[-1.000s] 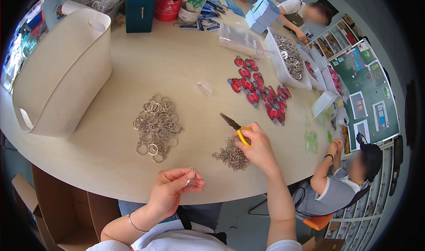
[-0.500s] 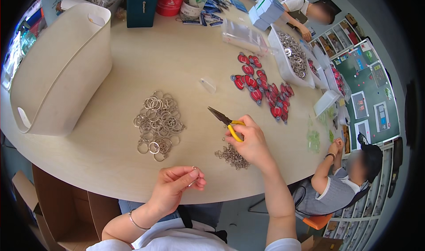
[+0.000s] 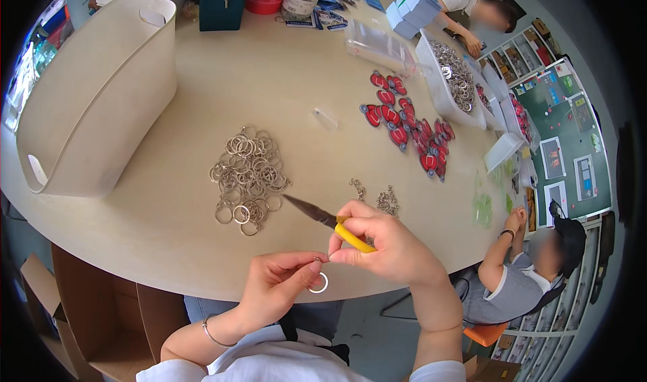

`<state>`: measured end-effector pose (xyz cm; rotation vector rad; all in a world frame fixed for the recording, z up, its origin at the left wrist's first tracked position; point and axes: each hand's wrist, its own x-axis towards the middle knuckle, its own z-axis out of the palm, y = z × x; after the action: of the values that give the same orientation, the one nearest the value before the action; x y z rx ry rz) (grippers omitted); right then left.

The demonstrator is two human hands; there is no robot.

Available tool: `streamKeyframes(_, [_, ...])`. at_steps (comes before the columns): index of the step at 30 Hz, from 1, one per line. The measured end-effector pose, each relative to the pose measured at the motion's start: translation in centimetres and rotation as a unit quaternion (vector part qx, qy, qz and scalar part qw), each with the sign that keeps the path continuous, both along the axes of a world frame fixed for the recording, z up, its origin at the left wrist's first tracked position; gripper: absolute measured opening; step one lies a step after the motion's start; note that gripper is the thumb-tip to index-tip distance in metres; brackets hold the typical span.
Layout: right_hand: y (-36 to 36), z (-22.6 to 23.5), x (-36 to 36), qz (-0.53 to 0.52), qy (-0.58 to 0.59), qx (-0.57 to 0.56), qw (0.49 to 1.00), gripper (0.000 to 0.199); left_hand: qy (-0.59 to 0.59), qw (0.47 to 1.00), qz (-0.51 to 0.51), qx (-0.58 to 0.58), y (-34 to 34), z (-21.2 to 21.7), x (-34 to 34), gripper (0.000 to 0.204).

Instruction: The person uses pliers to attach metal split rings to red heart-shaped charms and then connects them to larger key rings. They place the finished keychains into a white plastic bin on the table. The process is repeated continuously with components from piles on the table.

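My left hand (image 3: 280, 281) pinches a metal key ring (image 3: 326, 285), which hangs below the thumb and forefinger near the table's front edge. My right hand (image 3: 391, 244) has needle-nose pliers (image 3: 354, 238) with yellow handles tucked in it, dark jaws pointing up and left. Its thumb and forefinger tips meet those of my left hand at a tiny metal piece, too small to make out. Beyond the hands to the left lies a heap of key rings (image 3: 253, 169). Small metal links (image 3: 387, 202) lie just past my right hand, which partly covers them.
Red charms (image 3: 404, 122) are spread at the right. Behind them stands a white bin (image 3: 441, 95) of metal rings. A large cream tub (image 3: 101, 99) takes up the left. Clear plastic bags (image 3: 381, 48) lie farther back. Two other people sit around the table; one person's hands (image 3: 517, 218) are at right.
My right hand has moved from the small links down and left to meet my left hand, pliers still in it. The ring now hangs visibly from my left fingers. The view has shifted slightly.
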<state>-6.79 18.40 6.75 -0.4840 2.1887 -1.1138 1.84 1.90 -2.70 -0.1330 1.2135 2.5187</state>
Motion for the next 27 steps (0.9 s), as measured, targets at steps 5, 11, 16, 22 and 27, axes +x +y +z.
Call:
streamKeyframes(5, [-0.4, 0.8, 0.0, 0.068, -0.024, 0.046, 0.996, 0.012, 0.088, 0.987, -0.011, -0.133, -0.2, 0.9, -0.2, 0.015])
streamKeyframes(11, [-0.4, 0.4, 0.1, 0.059, -0.022, 0.045, 0.997, 0.014, 0.293, 0.882, 0.034, -0.367, -0.8, 1.9, -0.6, 0.012])
streamKeyframes(16, [-0.1, 0.1, 0.3, 0.03, -0.014, 0.013, 0.999, 0.013, 0.31, 0.869, 0.052, -0.382, -0.6, 2.3, -0.8, 0.009])
streamKeyframes(22, [0.3, -0.4, 0.7, 0.009, -0.041, -0.026, 0.999, 0.014, 0.347, 0.86, 0.042, -0.372, -0.6, 2.1, -1.3, 0.006])
streamKeyframes(27, [0.4, -0.6, 1.2, -0.013, -0.019, -0.044, 0.999, 0.013, 0.34, 0.861, 0.085, -0.367, -0.4, 1.9, -1.3, 0.011])
